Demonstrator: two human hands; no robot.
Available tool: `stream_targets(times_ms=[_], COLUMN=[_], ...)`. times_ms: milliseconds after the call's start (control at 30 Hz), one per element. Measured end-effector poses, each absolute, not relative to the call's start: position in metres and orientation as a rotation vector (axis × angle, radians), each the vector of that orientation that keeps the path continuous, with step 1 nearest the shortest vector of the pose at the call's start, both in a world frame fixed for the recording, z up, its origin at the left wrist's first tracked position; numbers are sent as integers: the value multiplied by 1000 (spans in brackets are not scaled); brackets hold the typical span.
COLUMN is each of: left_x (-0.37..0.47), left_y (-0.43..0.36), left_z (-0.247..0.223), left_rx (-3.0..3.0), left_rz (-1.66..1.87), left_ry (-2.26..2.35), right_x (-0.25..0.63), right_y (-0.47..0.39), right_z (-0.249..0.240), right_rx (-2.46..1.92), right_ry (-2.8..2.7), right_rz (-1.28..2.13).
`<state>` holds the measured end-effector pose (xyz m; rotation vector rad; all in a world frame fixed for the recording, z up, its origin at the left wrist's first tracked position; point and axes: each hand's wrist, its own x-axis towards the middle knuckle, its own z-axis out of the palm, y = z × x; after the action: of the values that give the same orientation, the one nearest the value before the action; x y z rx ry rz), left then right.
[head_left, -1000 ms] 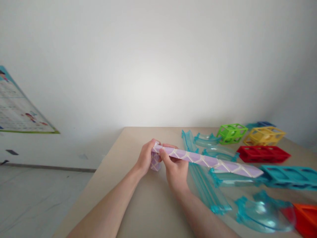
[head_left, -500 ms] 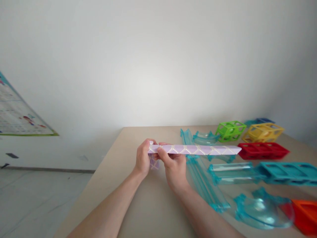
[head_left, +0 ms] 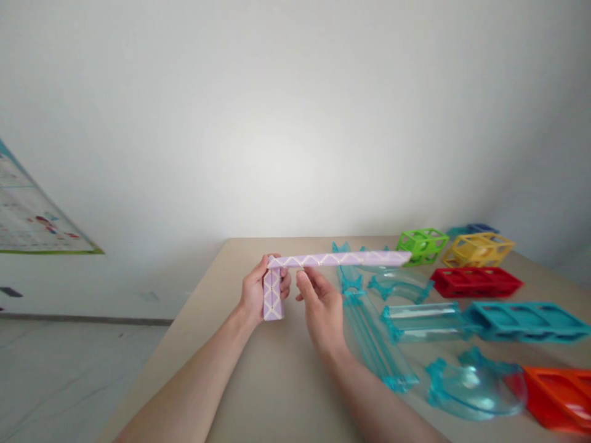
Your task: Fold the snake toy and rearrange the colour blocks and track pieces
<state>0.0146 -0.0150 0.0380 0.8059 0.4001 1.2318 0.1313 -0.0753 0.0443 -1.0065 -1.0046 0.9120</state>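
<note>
A lilac snake puzzle (head_left: 335, 260) with white zigzag edges is bent into two legs, a long one reaching right above the table and a short folded one pointing down. My left hand (head_left: 253, 294) is wrapped round the short leg near the corner, fingers showing behind it. Just under the long leg, my right hand (head_left: 324, 311) has half-curled fingers with the thumb apart from them. I see nothing between its fingers, and whether a fingertip brushes the puzzle I cannot tell.
On the right of the table (head_left: 272, 394) lie clear teal track pieces (head_left: 376, 341) and a clear round piece (head_left: 482, 391). Beyond are open-frame blocks: green (head_left: 422, 246), yellow (head_left: 480, 249), red (head_left: 478, 282), teal (head_left: 526, 321) and orange (head_left: 561, 397). A white wall (head_left: 286, 123) rises behind.
The long leg has risen and shifted left. The short leg has swung into plain view, pointing down in my left hand. My right hand has come off the long leg to just below it.
</note>
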Motion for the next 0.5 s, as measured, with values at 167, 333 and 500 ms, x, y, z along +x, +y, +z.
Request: stream_targets(times_ms=[167, 333, 500], left_x=[7, 12, 9], left_y=[-9, -13, -8], left_z=[45, 46, 39], left_rx=[582, 594, 670], left_rz=[1333, 1269, 1164], left_ry=[353, 361, 334], right_x=[154, 181, 183], right_y=[-118, -136, -115], right_z=[55, 72, 105], right_rx=[-1242, -1240, -1135], right_ry=[-1712, -1895, -2035], right_rz=[492, 105, -218])
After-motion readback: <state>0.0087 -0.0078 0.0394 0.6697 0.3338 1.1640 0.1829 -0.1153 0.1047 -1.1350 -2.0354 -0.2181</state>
